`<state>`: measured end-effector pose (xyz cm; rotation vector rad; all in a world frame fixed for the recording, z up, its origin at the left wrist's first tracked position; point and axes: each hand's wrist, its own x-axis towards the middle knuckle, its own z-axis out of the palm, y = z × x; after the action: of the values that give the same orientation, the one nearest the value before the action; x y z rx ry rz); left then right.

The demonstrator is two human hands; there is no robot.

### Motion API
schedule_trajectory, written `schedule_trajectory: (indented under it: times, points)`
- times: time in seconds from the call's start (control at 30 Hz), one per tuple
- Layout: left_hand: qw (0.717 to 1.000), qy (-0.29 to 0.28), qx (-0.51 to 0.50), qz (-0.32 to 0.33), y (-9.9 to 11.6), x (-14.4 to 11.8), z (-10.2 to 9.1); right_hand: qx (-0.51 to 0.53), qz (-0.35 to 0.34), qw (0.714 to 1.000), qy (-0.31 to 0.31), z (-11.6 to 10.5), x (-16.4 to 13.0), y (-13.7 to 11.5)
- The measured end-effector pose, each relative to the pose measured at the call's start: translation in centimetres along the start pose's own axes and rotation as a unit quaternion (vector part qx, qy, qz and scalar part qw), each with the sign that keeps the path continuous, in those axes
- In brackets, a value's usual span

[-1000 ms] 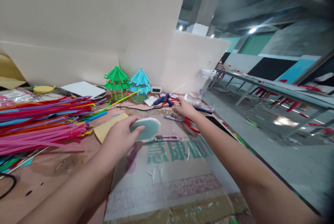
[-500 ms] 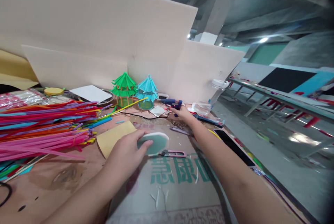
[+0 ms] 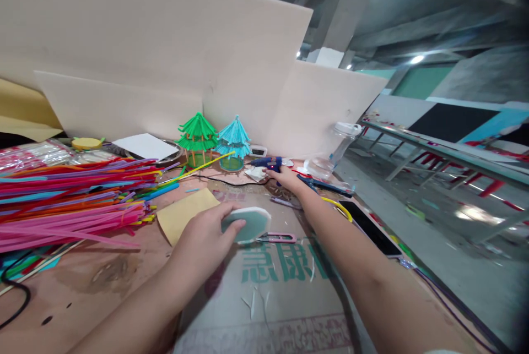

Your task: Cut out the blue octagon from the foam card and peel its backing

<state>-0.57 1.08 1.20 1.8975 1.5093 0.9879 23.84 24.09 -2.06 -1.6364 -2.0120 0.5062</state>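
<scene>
My left hand pinches a pale green and white flat piece with cut corners between thumb and fingers, tilted above the printed cardboard. At the far end of my reach, my right hand is closed on a dark blue hot glue gun; its nozzle points left over a small white paper. The handle is mostly hidden by my fingers. Just beyond my left hand lie pink-handled thread snips. Two small pagoda models stand behind, one green and one light blue.
Bundles of coloured pipe cleaners spread at the left beside a tan paper sheet. At the right are a phone, dark-handled pliers and a clear plastic bottle. White boards close off the back.
The glue gun and my right hand have shifted slightly left. My left hand, with the flat piece, has moved a little right. The view has shifted slightly.
</scene>
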Motion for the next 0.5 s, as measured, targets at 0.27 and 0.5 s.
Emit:
schedule_trajectory:
  times: [0.27, 0.5]
  points:
    - [1.000, 0.001, 0.008, -0.002, 0.2, -0.1, -0.1, -0.083, 0.053, 0.995, 0.009, 0.0, 0.8, 2.6]
    - [1.000, 0.001, 0.013, 0.003, 0.5, -0.3, -0.1, -0.122, 0.058, 0.991, -0.013, -0.3, 0.5, 2.0]
